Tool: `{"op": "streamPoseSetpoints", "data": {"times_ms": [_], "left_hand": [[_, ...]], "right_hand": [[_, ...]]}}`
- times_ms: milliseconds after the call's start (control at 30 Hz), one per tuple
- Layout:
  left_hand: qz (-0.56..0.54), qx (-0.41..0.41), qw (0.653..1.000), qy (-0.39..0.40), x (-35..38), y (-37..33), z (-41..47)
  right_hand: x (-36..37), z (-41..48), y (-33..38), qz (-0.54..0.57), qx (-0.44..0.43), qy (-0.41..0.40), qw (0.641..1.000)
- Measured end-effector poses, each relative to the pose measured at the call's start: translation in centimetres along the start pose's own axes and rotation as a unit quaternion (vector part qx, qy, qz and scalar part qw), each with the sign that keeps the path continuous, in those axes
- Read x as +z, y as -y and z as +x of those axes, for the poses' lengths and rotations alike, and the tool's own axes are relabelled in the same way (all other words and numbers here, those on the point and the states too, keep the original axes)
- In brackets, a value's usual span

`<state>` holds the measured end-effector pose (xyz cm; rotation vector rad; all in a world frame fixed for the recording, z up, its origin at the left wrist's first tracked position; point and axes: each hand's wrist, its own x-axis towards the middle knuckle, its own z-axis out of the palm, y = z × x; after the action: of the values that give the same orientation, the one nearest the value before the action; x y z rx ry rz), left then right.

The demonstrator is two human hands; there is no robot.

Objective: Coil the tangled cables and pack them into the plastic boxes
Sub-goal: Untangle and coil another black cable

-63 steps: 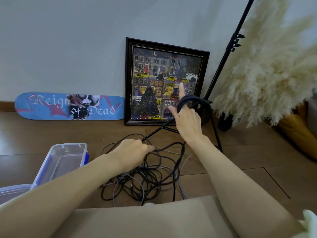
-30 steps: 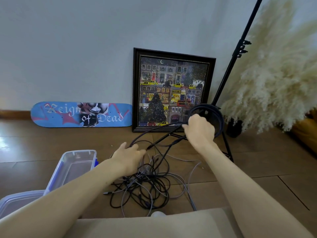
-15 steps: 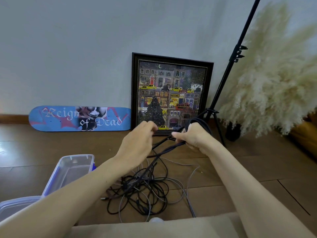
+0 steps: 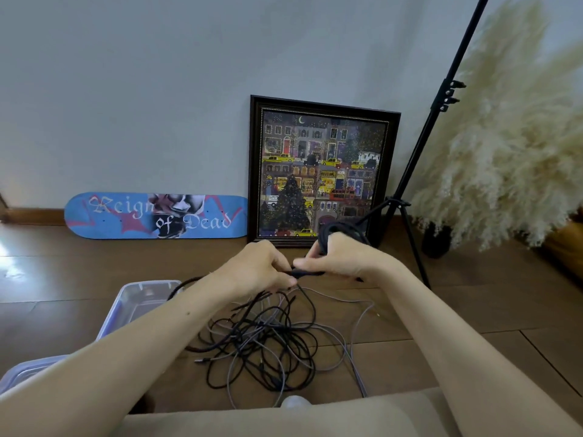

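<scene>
Floor and wall: brown wooden plank floor [image 4: 473,310] met a pale grey wall [image 4: 157,89], and a dark-framed painting of a night-time city street [image 4: 321,171] leaned against that wall.
Thick black cable [image 4: 334,230]: it was raised off the floor just in front of the painting's lower right corner. Several turns were looped round the right hand, and a short stretch ran leftward to the left hand.
Right hand [image 4: 344,260]: it was in front of the painting's lower edge, with the loops round it. Thumb and fingers were closed narrowly, pinching the cable's straight stretch.
Left hand [image 4: 255,269]: it was just left of the right hand, below the painting's lower left corner. Its fingers were curled, gripping the same stretch.
Tangle of thin black and grey cables [image 4: 268,335]: it lay loose on the floor, well in front of the painting and beneath both hands.
Clear plastic box with a lilac-blue rim [image 4: 126,307]: it stood on the floor in front of the painting and to the left, just beside the tangle and partly hidden by the left forearm.
Second clear plastic box [image 4: 19,373]: it was nearer still and further left, cut by the edge of view.
Blue printed skateboard deck [image 4: 126,216]: it leaned on the wall, touching the painting's left side.
Black tripod stand [image 4: 419,152]: it rose just right of the painting.
Cream pampas grass [image 4: 504,137]: it stood right of the stand.
</scene>
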<state>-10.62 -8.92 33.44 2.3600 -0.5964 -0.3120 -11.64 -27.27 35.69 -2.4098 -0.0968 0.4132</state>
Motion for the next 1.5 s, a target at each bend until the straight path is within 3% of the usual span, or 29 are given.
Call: {"op": "streamPoseSetpoints", "data": {"times_ms": [100,200,367,467,600,700,767,933,1000,1100,1167,1233,1333,1367,1433,1500], "left_hand": [[0.132,0.026,0.989,-0.059,0.0,-0.4,-0.5],[0.217,0.128,0.959,-0.127,-0.1,-0.6,-0.7],[0.318,0.267,0.894,-0.169,-0.3,0.4,-0.6],[0.386,0.28,0.86,-0.181,-0.9,2.0,-0.3],[0.454,0.187,0.866,-0.1,-2.8,3.6,-0.5],[0.538,0.086,0.838,0.034,-2.1,3.7,-0.2],[0.559,0.071,0.823,0.071,-1.0,3.0,0.1],[0.591,-0.002,0.795,0.139,0.0,4.1,0.1],[0.577,-0.01,0.802,0.154,0.5,4.5,-0.3],[0.554,-0.018,0.82,0.143,1.6,3.5,-0.3],[0.552,-0.026,0.828,0.094,1.5,2.4,-0.2],[0.532,-0.033,0.846,0.003,0.9,1.2,-0.5],[0.293,-0.043,0.933,-0.203,-0.2,-0.4,-0.8],[0.191,-0.03,0.947,-0.258,-0.5,-0.7,-0.7],[0.083,0.032,0.955,-0.282,-0.6,-1.6,-0.5],[0.069,0.101,0.967,-0.224,0.0,-2.6,-0.5]], "right_hand": [[0.0,-0.3,0.0,0.037,0.028,0.101,0.994],[-1.0,-0.6,0.0,0.117,0.034,0.096,0.988],[-0.8,-0.6,0.4,0.097,0.029,-0.024,0.995],[-0.9,0.4,-0.8,0.112,0.069,-0.16,0.978],[-3.5,0.5,-3.7,0.265,0.152,-0.357,0.883],[-4.5,0.0,-4.3,0.309,0.14,-0.438,0.833],[-4.3,0.0,-3.9,0.327,0.137,-0.477,0.804],[-5.2,-1.4,-2.8,0.345,0.104,-0.632,0.686],[-4.9,-1.3,-2.7,0.357,0.104,-0.606,0.704],[-3.3,-0.2,-2.0,0.42,0.085,-0.459,0.778],[-2.7,0.2,-1.3,0.418,0.069,-0.396,0.815],[-2.5,0.1,-0.9,0.408,0.059,-0.378,0.829],[-2.1,0.0,-1.1,0.369,0.066,-0.344,0.861],[-1.8,0.0,-1.1,0.348,0.062,-0.312,0.882],[-0.8,-0.3,-0.6,0.313,0.043,-0.227,0.921],[0.4,-0.6,0.3,0.307,0.016,-0.147,0.94]]}}
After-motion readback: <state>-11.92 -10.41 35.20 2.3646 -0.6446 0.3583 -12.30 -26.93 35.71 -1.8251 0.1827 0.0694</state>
